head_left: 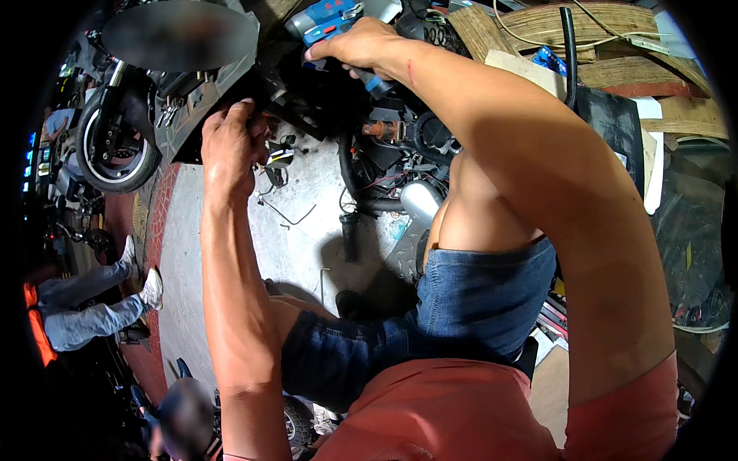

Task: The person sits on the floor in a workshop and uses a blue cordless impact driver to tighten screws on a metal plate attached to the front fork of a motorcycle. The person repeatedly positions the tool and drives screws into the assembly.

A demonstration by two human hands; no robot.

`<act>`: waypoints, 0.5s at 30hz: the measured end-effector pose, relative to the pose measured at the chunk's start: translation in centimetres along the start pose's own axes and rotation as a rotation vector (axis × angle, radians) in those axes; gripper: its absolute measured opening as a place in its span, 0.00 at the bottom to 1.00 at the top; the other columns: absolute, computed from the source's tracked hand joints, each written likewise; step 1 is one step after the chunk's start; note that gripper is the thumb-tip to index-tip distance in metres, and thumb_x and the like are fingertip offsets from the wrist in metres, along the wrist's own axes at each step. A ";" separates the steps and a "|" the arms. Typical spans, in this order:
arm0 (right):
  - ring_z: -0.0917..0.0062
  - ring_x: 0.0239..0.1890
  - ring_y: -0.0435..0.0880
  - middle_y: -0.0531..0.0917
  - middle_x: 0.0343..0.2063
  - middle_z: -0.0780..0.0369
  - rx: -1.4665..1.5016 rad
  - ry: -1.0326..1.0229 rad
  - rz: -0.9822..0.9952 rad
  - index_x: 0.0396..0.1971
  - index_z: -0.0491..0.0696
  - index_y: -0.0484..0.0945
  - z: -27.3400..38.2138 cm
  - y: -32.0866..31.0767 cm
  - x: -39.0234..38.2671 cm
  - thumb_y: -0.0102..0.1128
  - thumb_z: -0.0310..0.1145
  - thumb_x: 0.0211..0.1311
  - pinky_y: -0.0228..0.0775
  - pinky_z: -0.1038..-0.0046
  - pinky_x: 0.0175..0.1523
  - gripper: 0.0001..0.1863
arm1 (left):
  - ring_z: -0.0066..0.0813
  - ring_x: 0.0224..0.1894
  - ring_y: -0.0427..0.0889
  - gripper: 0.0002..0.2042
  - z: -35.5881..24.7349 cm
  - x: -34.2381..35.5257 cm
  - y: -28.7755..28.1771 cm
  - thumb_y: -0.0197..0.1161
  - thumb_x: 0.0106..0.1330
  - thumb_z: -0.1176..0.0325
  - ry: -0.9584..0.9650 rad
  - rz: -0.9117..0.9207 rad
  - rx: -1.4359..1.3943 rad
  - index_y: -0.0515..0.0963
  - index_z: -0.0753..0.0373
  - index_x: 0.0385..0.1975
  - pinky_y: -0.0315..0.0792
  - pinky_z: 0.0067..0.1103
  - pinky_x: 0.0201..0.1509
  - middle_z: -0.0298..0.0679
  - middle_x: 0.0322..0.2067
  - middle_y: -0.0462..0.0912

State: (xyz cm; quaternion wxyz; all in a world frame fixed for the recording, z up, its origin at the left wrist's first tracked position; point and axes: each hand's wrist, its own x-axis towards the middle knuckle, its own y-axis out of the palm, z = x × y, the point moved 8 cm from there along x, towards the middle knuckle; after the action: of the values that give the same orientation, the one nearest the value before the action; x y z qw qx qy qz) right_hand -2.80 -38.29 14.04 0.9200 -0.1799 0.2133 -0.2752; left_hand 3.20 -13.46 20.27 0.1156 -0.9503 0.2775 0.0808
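Observation:
My right hand (363, 46) is wrapped round the grip of a blue cordless drill (326, 29) at the top of the view. The drill's front end points left, over dark vehicle parts. Farther left and lower, my left hand (229, 146) has its fingers curled in beside the edge of a dark grey panel (206, 101). What those fingers hold, if anything, is hidden by the hand and the shadow. Some loose wires with connectors (281, 154) hang just right of my left wrist.
A handlebar grip (350, 237), hoses and black parts lie on the pale floor before my knees. Wooden planks (638, 38) are stacked at the far right. A motorcycle wheel (115, 142) stands at the left, and a person in jeans (96, 303) is beyond it.

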 end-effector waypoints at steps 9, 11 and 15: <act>0.77 0.22 0.80 0.81 0.24 0.62 0.200 -0.008 0.101 0.31 0.44 0.84 0.4 1.0 -1.2 0.83 0.52 0.47 0.73 0.74 0.28 0.26 | 0.17 0.13 0.58 0.14 0.1 0.1 -0.3 0.54 0.78 0.62 -0.035 0.002 0.041 0.70 0.57 0.26 0.60 0.22 0.19 0.28 0.18 0.67; 0.77 0.22 0.80 0.81 0.24 0.62 0.208 -0.006 0.116 0.31 0.45 0.85 0.3 1.0 -1.2 0.83 0.52 0.47 0.74 0.74 0.29 0.25 | 0.17 0.13 0.58 0.15 -0.1 0.1 -0.1 0.54 0.78 0.62 -0.025 0.011 0.055 0.70 0.57 0.26 0.61 0.23 0.20 0.28 0.18 0.67; 0.78 0.24 0.80 0.81 0.25 0.63 0.179 0.009 0.107 0.30 0.46 0.85 -0.2 1.1 -0.8 0.84 0.51 0.47 0.74 0.74 0.29 0.23 | 0.18 0.13 0.58 0.16 -0.6 0.0 0.2 0.54 0.78 0.62 -0.008 -0.010 0.070 0.69 0.57 0.24 0.62 0.24 0.21 0.28 0.17 0.66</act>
State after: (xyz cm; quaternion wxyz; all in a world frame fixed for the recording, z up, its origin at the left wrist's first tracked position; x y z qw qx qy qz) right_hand -3.04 -36.99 13.62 0.9448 -0.0840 0.2011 -0.2446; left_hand 3.15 -13.73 20.86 0.1502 -0.9467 0.2750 0.0745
